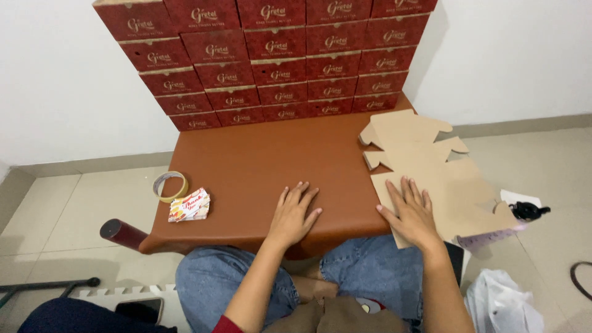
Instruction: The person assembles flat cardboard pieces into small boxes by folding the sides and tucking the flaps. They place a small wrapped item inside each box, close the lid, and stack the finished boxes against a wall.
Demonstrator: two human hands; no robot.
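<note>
Right hand lies flat, fingers spread, on a stack of flat brown die-cut cardboard blanks hanging off the right edge of the brown leatherette worktop. Left hand rests open on the worktop (holding nothing). Stacked dark red boxes line the back wall; a roll of tape sits left.

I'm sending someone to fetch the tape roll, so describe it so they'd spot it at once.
Find the brown table stacked with red boxes at the back. On its front left corner, left of the left hand, lies the tape roll. It is a pale ring, unlike the flat printed packet just beside it.
</note>
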